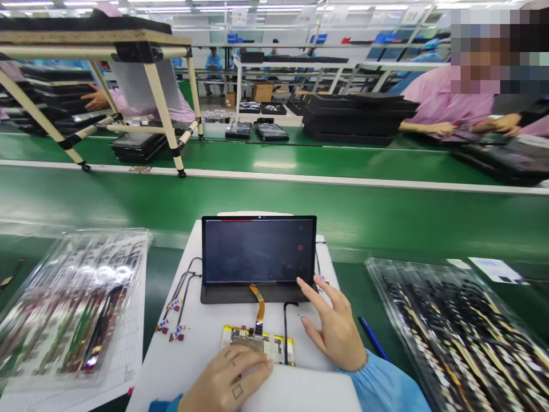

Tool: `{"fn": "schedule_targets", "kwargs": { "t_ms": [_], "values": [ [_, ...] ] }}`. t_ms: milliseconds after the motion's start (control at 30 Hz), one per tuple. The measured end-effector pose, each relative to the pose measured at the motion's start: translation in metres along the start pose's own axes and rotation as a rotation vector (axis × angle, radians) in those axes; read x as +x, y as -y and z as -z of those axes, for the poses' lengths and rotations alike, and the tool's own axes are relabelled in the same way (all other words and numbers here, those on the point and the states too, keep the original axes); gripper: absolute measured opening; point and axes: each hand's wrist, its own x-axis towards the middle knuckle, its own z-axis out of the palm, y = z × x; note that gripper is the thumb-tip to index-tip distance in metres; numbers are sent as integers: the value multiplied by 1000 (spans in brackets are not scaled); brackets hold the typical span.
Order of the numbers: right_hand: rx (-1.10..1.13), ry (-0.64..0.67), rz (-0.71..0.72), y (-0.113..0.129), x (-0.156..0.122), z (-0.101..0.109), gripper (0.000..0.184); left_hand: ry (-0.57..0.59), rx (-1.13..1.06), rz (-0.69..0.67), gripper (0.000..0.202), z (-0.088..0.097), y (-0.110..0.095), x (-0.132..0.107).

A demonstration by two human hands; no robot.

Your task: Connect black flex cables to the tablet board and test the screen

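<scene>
- Two green assembly-line tables (300, 212) are seen, the nearer one separated from the farther one by a white strip; a co-worker in a pink smock (446, 103) is seated at the far side, and stacks of black tablets (355, 117) are piled there.
- Two clear plastic trays are laid on the nearer table: the left tray (72, 303) is filled with flat circuit strips, and the right tray (454, 337) with dark strips of a similar kind.
- A white sheet (171, 366) is spread between the trays, and the work is kept on it.
- A tablet (257, 249) is laid on the sheet with its dark screen lit faintly, its lower edge lying on a black flap (257, 294).
- A circuit board (257, 343), edged in yellow, is placed just below the flap, joined to the tablet by an orange ribbon cable (259, 303).
- The left hand (227, 380) is laid over the board's near edge, its grip pressed flat, with no pinch made out.
- The right hand (334, 329) is held beside the board, its grip spread, with the fingertips (300, 280) near the tablet's lower right corner and nothing pinched.
- A black cable (284, 332) is run beside the board, and thin wires with red tags (174, 320) are left on the sheet.
- A blue pen (373, 337) is lying on the table.
</scene>
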Motion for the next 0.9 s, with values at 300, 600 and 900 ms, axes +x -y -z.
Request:
{"fn": "schedule_targets", "kwargs": {
  "t_ms": [300,600,900],
  "values": [
    [-4,74,43,5,4,-3,31,-25,-5,-18,46,4,1,1],
    [27,4,44,10,12,2,29,-15,40,-22,51,4,2,0],
    [199,-99,-255,6,15,39,27,-36,163,-50,62,8,-5,2]
  ]
}}
